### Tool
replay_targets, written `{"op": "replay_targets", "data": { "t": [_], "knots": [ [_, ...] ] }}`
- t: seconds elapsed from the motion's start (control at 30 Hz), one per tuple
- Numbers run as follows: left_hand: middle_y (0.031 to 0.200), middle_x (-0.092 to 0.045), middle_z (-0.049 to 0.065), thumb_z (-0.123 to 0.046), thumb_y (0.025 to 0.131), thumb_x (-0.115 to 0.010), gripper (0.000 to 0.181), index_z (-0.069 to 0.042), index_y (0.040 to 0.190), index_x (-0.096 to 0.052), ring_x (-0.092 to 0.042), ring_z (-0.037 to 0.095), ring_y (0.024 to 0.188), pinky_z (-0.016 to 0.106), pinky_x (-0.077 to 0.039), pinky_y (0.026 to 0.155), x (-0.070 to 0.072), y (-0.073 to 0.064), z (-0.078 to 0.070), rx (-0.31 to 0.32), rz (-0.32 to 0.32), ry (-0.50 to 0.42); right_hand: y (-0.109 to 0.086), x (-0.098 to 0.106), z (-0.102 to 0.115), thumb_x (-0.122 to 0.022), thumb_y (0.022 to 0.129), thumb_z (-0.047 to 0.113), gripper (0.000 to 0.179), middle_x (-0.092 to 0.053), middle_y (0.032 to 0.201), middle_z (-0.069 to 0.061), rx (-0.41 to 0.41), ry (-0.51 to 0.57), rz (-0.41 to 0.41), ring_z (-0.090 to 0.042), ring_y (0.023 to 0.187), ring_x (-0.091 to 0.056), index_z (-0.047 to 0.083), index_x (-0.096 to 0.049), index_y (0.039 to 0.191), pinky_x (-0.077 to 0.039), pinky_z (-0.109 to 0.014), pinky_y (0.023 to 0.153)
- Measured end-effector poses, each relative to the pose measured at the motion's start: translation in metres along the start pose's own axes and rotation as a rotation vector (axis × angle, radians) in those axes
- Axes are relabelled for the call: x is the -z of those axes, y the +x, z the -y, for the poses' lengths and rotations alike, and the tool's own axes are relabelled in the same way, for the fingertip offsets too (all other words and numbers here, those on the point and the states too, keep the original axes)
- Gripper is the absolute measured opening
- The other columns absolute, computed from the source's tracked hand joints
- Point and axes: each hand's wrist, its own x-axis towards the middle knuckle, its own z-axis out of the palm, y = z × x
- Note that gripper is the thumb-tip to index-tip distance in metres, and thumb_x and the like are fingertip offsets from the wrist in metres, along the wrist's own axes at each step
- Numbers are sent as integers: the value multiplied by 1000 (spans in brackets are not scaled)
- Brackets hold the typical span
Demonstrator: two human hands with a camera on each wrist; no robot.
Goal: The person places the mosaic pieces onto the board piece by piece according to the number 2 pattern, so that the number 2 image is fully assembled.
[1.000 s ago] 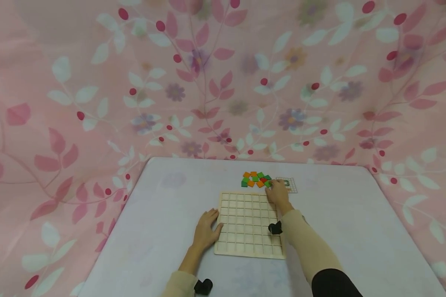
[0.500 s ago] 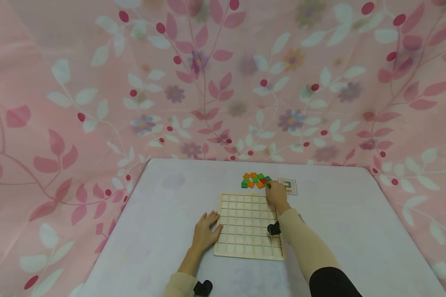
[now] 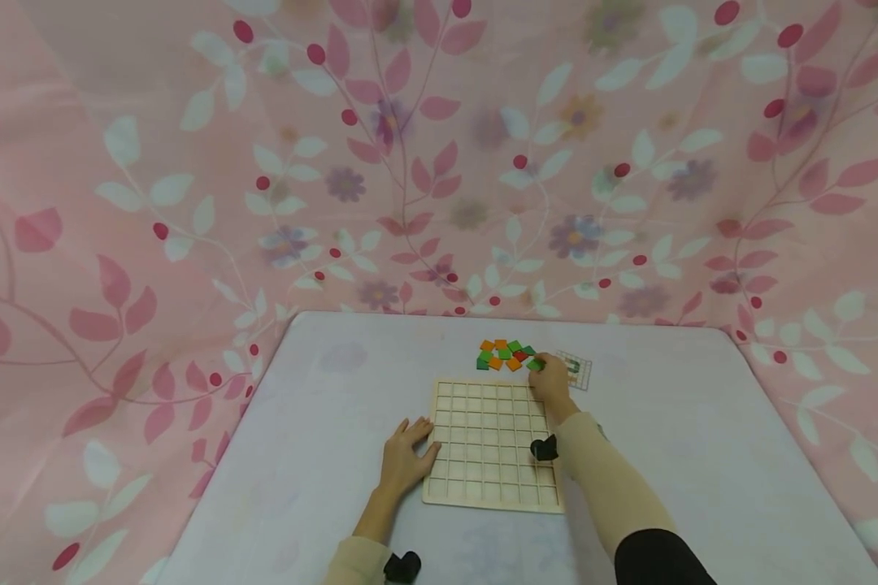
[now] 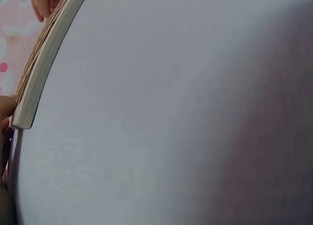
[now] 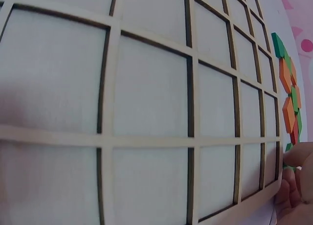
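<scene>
A pale wooden grid board [image 3: 493, 443] with square cells lies flat on the table. My left hand [image 3: 404, 459] rests at its left edge, fingers extended and thumb at the rim; the left wrist view catches the board's side [image 4: 49, 54]. Past the far right corner, my right hand [image 3: 551, 380] pinches a green square tile [image 3: 535, 366]. In the right wrist view, thumb and fingers [image 5: 298, 155] come together beside the board's corner, with a bit of green between them. The other tiles [image 3: 502, 354], orange, green and red, lie loosely grouped behind the board.
A small printed card with a grid [image 3: 576, 371] lies just right of the right hand, partly covered by it. The white-covered table [image 3: 322, 406] ends at a pink floral curtain [image 3: 439, 162] behind and at both sides.
My right hand has shifted slightly to the right with the green tile, away from the other tiles. The card has slid a little to the right. My left hand stays in place.
</scene>
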Motion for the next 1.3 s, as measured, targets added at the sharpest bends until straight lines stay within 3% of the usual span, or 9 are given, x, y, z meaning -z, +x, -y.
{"op": "replay_targets", "data": {
  "t": [0.13,0.27,0.5,0.83,0.97,1.07,1.3],
  "knots": [
    [101,-70,17,-10,71,-76,33,5,99,-71,-67,30,98,50,-45,94,0,0,0,17,3,4,-4,3,-3,-56,83,-5,44,-56,120,-29,-12,109,-34,-39,103,-57,-11,-49,126,-49,-47,85],
    [102,-70,16,-11,71,-76,33,4,99,-71,-66,30,99,50,-44,95,0,0,-1,25,10,4,-7,6,-3,-59,81,-7,45,-58,120,-28,0,144,-71,-40,100,-60,-12,-50,126,-50,-47,85],
    [102,-70,17,-12,72,-75,32,4,100,-71,-66,30,99,50,-44,96,0,1,0,23,13,3,-6,6,-3,-55,80,-8,44,-60,118,-27,38,69,-69,-37,94,-61,-10,-54,124,-50,-41,75],
    [100,-70,18,-10,70,-76,32,5,98,-71,-67,31,97,51,-44,94,0,1,0,0,1,-6,-1,2,-4,-60,84,-1,37,-60,111,-29,82,-37,-54,-37,92,-59,-13,-57,118,-50,-48,81],
    [101,-70,18,-10,71,-76,32,5,99,-71,-67,31,98,51,-44,94,0,2,0,9,7,0,4,2,-5,-58,82,-2,35,-61,107,-29,90,-63,-45,-32,83,-57,-12,-59,115,-50,-42,72],
    [100,-70,18,-10,71,-76,32,6,99,-71,-66,31,98,51,-44,95,1,2,-1,11,4,-7,5,1,-3,-58,82,1,36,-58,109,-30,84,-94,-33,-33,85,-55,-10,-60,116,-46,-40,65],
    [100,-70,17,-10,70,-76,32,5,98,-71,-67,30,98,50,-44,95,-1,0,0,9,3,1,6,-1,6,-57,85,5,34,-51,120,-33,143,-116,-42,-47,110,-49,-8,-61,117,-44,-57,88]
  ]
}}
